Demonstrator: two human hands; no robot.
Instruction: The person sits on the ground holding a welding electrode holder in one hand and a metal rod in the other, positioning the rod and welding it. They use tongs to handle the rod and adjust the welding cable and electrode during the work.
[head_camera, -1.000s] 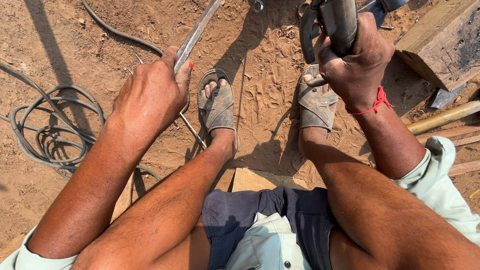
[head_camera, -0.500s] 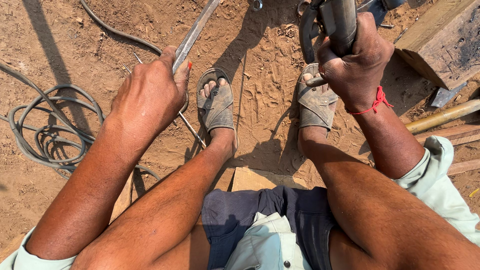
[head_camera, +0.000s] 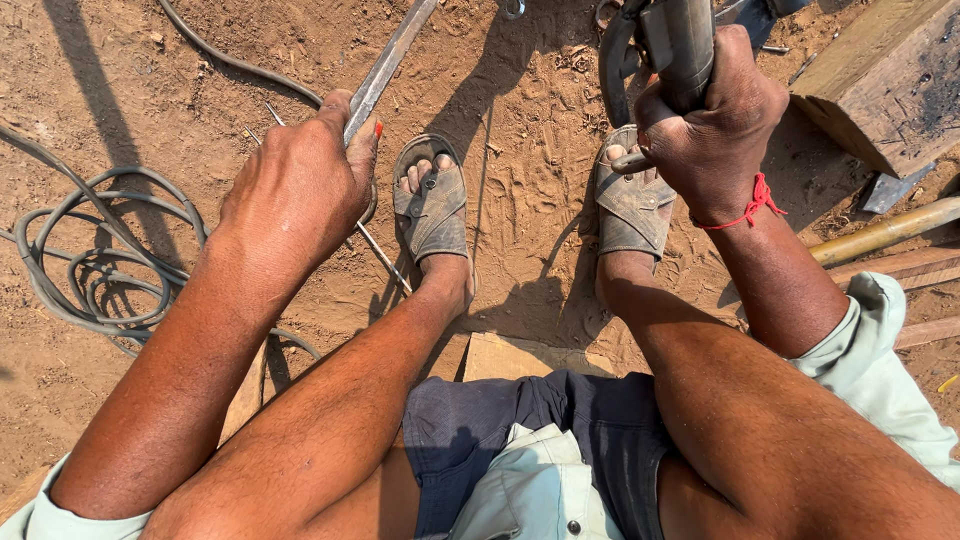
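Seated worker, viewed from the head camera. The left hand (head_camera: 300, 190) was closed around a flat metal strip (head_camera: 392, 58), its fingers wrapped over the lower end while the strip ran up and away toward the top edge of the ground (head_camera: 520, 250). The right hand (head_camera: 712, 130) gripped the handle of a dark power tool (head_camera: 672, 40), fingers fully clenched; the tool's working end lay outside the view. Strip and tool stood apart, so, judging by that gap, the work on the strip had not begun or was paused, and no cut or mark showed on its grey, dull, straight surface. Both sandalled feet (head_camera: 432, 205) rested on the ground between the hands. A coiled cable (head_camera: 90, 260) lay at the left edge, and a timber block (head_camera: 880, 90) at the upper right corner.
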